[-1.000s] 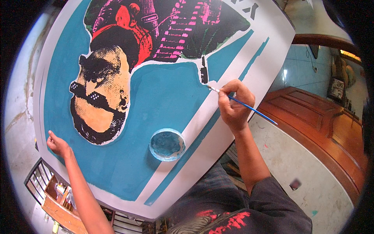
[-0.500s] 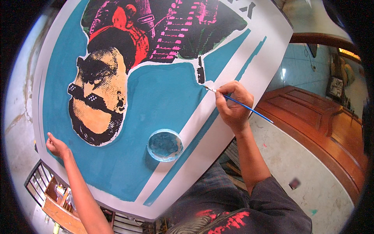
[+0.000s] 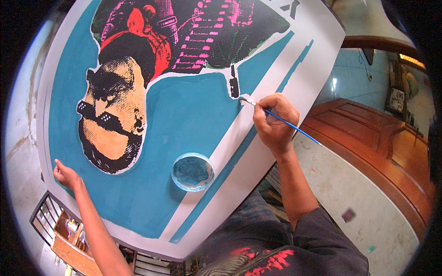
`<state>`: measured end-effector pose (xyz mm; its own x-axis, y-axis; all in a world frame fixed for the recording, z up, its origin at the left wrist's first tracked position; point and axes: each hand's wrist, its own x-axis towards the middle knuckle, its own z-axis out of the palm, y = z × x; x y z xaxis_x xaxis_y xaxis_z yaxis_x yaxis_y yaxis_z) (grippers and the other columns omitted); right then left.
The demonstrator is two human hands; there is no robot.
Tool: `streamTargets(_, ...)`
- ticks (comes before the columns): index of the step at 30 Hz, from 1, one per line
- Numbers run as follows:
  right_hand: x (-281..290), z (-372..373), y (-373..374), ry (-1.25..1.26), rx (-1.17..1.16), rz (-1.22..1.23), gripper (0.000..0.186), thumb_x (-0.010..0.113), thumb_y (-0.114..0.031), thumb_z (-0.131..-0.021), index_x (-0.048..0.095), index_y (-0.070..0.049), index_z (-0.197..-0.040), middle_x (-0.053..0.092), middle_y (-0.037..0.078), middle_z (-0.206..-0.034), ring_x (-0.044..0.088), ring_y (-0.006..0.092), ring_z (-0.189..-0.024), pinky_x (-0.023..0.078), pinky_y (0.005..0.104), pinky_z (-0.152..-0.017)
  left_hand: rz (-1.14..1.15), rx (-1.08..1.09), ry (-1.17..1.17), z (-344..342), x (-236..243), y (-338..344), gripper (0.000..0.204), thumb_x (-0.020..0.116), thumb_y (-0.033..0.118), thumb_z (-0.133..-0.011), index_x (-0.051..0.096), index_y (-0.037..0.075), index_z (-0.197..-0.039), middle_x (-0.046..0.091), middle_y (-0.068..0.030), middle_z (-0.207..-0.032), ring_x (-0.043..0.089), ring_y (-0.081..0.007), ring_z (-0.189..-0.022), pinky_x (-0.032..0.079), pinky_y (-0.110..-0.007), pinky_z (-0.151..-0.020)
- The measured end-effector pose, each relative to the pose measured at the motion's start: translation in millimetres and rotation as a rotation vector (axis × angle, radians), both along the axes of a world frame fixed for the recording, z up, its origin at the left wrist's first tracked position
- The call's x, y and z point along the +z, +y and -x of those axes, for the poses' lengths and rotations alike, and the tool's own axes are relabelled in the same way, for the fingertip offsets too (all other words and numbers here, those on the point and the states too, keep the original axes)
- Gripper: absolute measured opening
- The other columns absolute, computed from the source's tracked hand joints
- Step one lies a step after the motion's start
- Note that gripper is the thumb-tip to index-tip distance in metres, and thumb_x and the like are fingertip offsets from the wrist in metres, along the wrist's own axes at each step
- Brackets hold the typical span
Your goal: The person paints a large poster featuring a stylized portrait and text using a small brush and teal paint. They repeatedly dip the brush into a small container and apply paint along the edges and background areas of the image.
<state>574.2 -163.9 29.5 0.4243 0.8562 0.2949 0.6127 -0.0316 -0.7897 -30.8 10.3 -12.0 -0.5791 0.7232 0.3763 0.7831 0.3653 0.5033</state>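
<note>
A large painting [image 3: 184, 119] spreads before me: a bearded head in black, tan, red and pink, upside down to me, on a teal ground with white bands. Pinched in my right hand [image 3: 276, 122] is a thin paintbrush [image 3: 297, 128] with a blue handle. Its tip meets the painting at a white strip, just below a small black upright shape. My left hand [image 3: 66, 175] is closed at the painting's lower left edge, its thumb side up; the curled fingers are partly hidden. A round tub of teal paint [image 3: 192, 172] rests on the painting, left of my right forearm.
A brown panelled wooden door [image 3: 363, 138] lies to the right, beside a pale surface [image 3: 368, 209] with paint spots. At lower left, a wooden shelf [image 3: 76, 250] with small items stands near a black metal rack [image 3: 46, 214]. Black bars show below the painting.
The view has shifted slightly, so the painting and tub appear a little farther left. My right hand keeps the brush near the same spot, its tip slightly higher. The left hand stays at the edge.
</note>
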Motion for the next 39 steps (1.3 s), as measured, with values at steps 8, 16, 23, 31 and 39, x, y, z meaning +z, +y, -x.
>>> streamTargets(8, -0.6, 0.2, 0.2, -0.036, 0.033, -0.025, 0.009, 0.066, 0.002, -0.067, 0.061, -0.005, -0.069, 0.062, 0.009, -0.067, 0.061, 0.0202, -0.059, 0.049, 0.0311, -0.057, -0.006, -0.016, 0.002, 3.2, -1.2, -0.7, 0.055, 0.058, 0.052, -0.094, 0.059, -0.003, -0.094, 0.059, -0.0085, -0.083, 0.054, -0.0194, -0.076, 0.045, -0.034, -0.072)
streamTargets(16, 2.9, 1.5, 0.5, -0.020, -0.014, -0.021, 0.010, 0.065, 0.002, -0.063, 0.061, -0.005, -0.069, 0.062, 0.009, -0.066, 0.060, 0.0197, -0.059, 0.048, 0.0313, -0.056, -0.016, -0.009, 0.000, 3.3, -4.4, 0.2, 0.057, 0.058, 0.053, -0.093, 0.059, -0.004, -0.097, 0.060, -0.0089, -0.084, 0.054, -0.0195, -0.076, 0.046, -0.033, -0.074)
streamTargets(23, 1.7, -0.6, -0.7, -0.037, 0.081, -0.026, 0.009, 0.065, 0.002, -0.064, 0.061, -0.005, -0.068, 0.062, 0.009, -0.065, 0.059, 0.0197, -0.057, 0.048, 0.0308, -0.055, 0.025, 0.011, 0.007, 5.8, -1.5, 0.6, 0.058, 0.057, 0.053, -0.093, 0.061, -0.005, -0.097, 0.062, -0.0116, -0.088, 0.057, -0.0221, -0.078, 0.046, -0.035, -0.075)
streamTargets(31, -2.1, -0.7, -1.4, -0.072, -0.004, -0.034, 0.011, 0.065, 0.002, -0.061, 0.059, -0.006, -0.065, 0.061, 0.009, -0.064, 0.059, 0.0202, -0.057, 0.047, 0.0307, -0.057, 0.025, 0.001, 0.034, -3.2, 0.1, 0.6, 0.059, 0.056, 0.053, -0.094, 0.060, -0.005, -0.099, 0.061, -0.0124, -0.090, 0.056, -0.0234, -0.082, 0.045, -0.036, -0.078)
streamTargets(39, -1.1, -0.9, -2.6, -0.080, 0.036, -0.029, 0.011, 0.064, 0.002, -0.061, 0.059, -0.005, -0.067, 0.061, 0.010, -0.065, 0.058, 0.0207, -0.057, 0.048, 0.0320, -0.059, 0.019, -0.009, 0.005, 1.3, 0.8, -0.3, 0.059, 0.055, 0.053, -0.094, 0.060, -0.005, -0.099, 0.061, -0.0114, -0.089, 0.055, -0.0227, -0.080, 0.045, -0.035, -0.077)
